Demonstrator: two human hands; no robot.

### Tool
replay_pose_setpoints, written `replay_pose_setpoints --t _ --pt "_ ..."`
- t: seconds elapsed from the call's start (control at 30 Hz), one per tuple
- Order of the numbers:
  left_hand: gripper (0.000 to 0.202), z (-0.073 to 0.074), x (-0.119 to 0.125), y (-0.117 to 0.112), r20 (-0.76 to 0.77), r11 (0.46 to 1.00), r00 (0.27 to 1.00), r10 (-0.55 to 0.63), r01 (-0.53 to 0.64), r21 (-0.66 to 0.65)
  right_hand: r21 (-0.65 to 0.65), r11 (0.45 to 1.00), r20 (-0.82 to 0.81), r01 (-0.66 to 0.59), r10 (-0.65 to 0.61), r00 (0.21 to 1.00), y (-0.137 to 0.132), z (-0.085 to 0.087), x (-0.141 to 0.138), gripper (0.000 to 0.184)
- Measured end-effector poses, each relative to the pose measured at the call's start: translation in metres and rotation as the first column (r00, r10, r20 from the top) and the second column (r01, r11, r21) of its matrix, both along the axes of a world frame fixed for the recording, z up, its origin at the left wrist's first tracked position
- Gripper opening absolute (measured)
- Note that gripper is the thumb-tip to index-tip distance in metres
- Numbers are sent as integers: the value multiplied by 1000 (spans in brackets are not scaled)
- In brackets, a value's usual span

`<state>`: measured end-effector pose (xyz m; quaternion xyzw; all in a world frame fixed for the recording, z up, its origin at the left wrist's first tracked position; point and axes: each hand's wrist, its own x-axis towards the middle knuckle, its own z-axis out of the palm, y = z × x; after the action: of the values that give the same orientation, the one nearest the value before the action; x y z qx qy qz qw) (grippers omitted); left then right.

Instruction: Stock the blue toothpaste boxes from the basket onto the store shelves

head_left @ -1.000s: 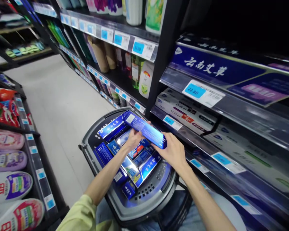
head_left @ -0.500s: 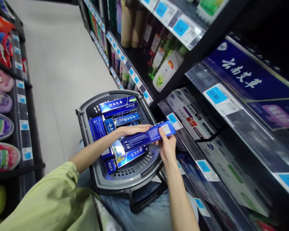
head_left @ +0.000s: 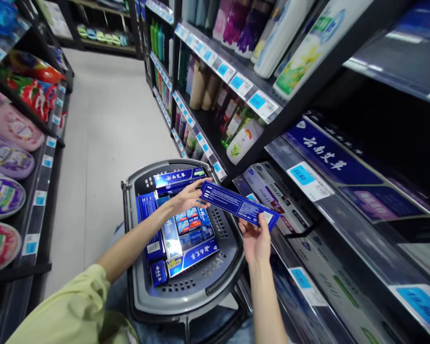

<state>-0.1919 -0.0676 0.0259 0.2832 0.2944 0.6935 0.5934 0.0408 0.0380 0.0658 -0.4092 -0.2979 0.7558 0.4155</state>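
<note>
Blue toothpaste box [head_left: 238, 206]: right end clasped by right hand [head_left: 255, 241] fingers, left end pinched by left hand [head_left: 188, 196] fingers, held above basket [head_left: 186, 298].

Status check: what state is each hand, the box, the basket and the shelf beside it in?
Blue box: closed, tilted, held above the basket.
Right hand: fingers shut on the box's right end.
Left hand: touching the box's left end, grip unclear.
Basket: part filled with blue boxes.
Shelf: stocked with white boxes.
</note>
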Motion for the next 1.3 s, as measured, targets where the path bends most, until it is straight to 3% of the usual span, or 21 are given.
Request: replay_pose_setpoints --t 0.17,0.67,0.8,0.87,1.0,1.1,1.2,1.3 --pt "82 0 6 0 -25 992 992 126 -127 -22 -60 997 -22 -44 43 999 4 -5 -6 43" --pt "90 3 6 -3 -55 989 989 138 -134 62 -44 992 -43 -121 119 992 5 -8 -8 43" --pt "111 9 11 -3 -188 988 975 115 -92 123 -65 983 -83 -171 165 983 1 -7 -13 45" --pt "109 14 17 -4 -294 986 948 124 -84 145 -55 969 -119 -241 233 965 -1 -7 -15 47" --pt "74 22 28 -7 -578 969 798 172 -30 246 -27 928 -135 -372 365 921 -10 -10 -20 49" --pt "50 18 33 -7 -713 935 659 239 43 352 -66 837 -104 -543 536 838 -18 -17 -26 56" --pt "59 5 34 -2 -794 855 424 435 83 512 -125 763 7 -634 640 769 -24 -24 -29 58" --pt "66 -6 33 4 -839 839 194 509 105 534 -94 809 107 -580 588 802 -23 -24 -23 42"
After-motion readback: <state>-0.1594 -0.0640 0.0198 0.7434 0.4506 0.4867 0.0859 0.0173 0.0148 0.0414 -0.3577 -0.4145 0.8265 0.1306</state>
